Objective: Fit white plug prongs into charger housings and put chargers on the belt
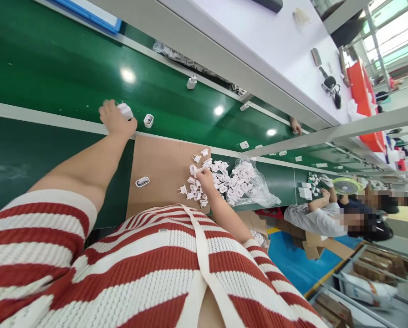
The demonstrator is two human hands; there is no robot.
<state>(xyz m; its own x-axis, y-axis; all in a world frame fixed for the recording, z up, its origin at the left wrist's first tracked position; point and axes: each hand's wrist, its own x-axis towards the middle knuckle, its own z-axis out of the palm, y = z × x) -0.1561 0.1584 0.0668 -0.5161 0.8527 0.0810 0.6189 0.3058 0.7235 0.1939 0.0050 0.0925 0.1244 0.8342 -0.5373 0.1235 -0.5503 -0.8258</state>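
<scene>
On the green conveyor belt (88, 93), my left hand (117, 119) is closed around a white charger housing (124, 110). An open-ended white housing (148, 120) stands just right of it. My right hand (206, 178) pinches a small white plug piece (193, 170) above the edge of a heap of white two-pin plug pieces (221, 175). Some of these lie loose on a brown cardboard sheet (163, 157); others spill from a clear plastic bag (258, 193). Another housing (142, 181), its dark inside showing, lies on the cardboard in front of me.
Farther along the belt stand a white charger with pins (191, 82) and several more housings (244, 145). A metal rail and a white shelf (245, 27) run above the belt. A co-worker's hand (295, 126) reaches in across the belt. To the right sits a person in grey (315, 216).
</scene>
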